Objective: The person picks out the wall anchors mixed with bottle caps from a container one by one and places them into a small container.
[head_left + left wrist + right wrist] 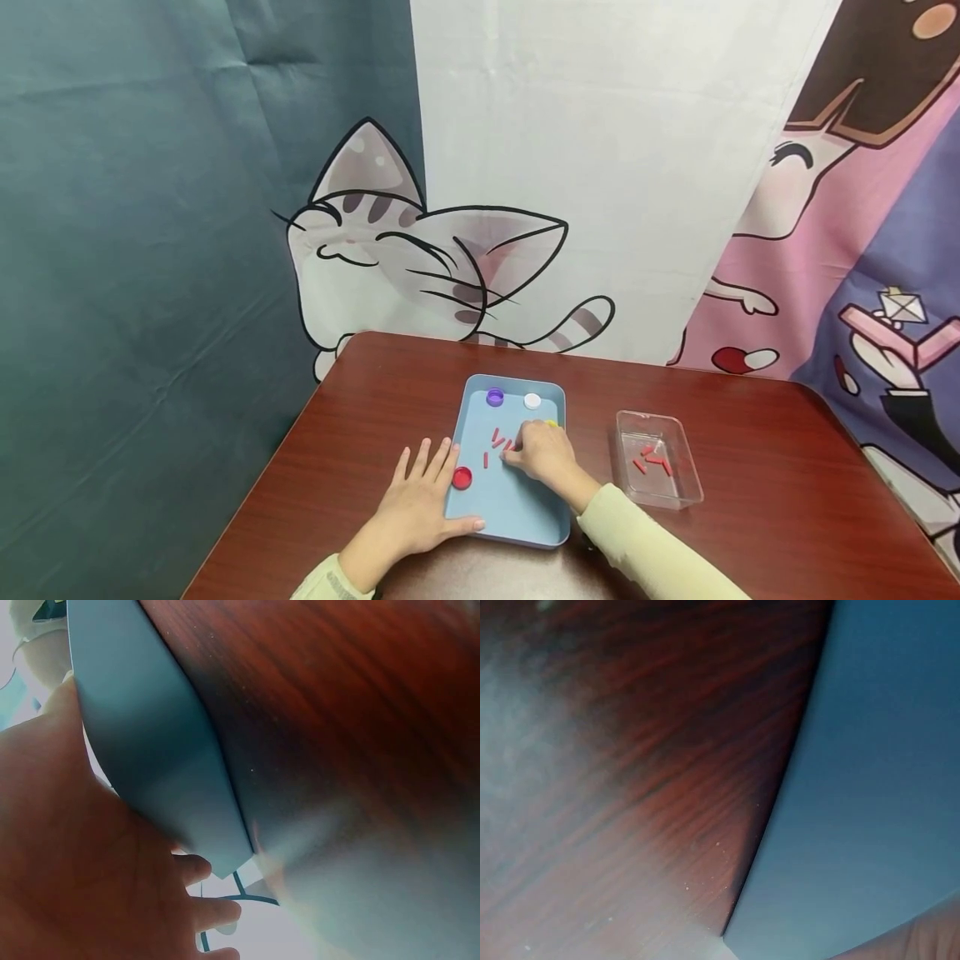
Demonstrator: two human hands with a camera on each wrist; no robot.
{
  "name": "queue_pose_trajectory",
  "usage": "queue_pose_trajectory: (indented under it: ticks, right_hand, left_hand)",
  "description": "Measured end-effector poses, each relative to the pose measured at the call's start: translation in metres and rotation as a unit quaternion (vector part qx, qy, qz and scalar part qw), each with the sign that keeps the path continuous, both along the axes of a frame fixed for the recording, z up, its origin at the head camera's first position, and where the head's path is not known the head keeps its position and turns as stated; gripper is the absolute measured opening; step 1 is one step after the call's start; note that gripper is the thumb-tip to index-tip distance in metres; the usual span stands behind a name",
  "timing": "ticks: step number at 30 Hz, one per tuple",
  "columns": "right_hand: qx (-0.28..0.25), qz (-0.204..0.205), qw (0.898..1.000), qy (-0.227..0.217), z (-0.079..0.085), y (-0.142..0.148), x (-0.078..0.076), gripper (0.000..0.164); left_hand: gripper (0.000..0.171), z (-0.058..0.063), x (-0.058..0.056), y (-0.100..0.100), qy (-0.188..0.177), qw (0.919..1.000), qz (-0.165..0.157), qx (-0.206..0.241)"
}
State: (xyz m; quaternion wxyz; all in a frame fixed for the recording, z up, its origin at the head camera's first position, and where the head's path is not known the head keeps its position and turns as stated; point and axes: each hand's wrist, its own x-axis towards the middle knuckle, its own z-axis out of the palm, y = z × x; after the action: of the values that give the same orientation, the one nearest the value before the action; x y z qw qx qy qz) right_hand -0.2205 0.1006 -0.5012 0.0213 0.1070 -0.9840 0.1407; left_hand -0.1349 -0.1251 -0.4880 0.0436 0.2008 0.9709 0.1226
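A light-blue tray (517,521) lies on the table with several short red sticks (485,460) in its middle. My left hand (420,508) lies with spread fingers along the tray's left side, its thumb over the near rim. In the left wrist view, the palm of this hand sits against the tray wall (157,742). Over the tray's right half, my right hand (546,454) has its fingers curled, thumb and fingertips pinching at a red stick (506,452) among the others. The right wrist view shows mainly the tray's outer wall (862,787), with the fingertips hidden.
Inside the tray are a purple cap (495,397), a white cap (532,401), a red cap (462,477) and a partly covered yellow cap (551,423). Right of it stands a clear plastic box (684,502) holding several red sticks (655,460). A cat-print curtain (360,283) hangs behind the table.
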Motion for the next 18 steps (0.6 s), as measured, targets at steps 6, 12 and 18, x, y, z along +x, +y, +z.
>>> queue_pose_trajectory:
  ticks: [6, 12, 18]
  right_hand:
    - [-0.007, 0.006, 1.0, -0.002, 0.0, 0.002, -0.001, 0.027]
    - [-0.044, 0.008, 0.999, -0.019, 0.002, 0.007, 0.001, 0.022]
    - [-0.09, 0.015, 0.996, 0.006, 0.008, 0.014, 0.004, 0.017]
  left_hand:
    - [0.111, 0.0, 0.0, 0.0, -0.003, 1.0, 0.002, -0.003]
    - [0.112, -0.004, -0.002, 0.0, -0.009, 0.9999, 0.005, -0.005]
    - [0.112, -0.004, -0.002, 0.0, -0.007, 0.9999, 0.008, -0.006]
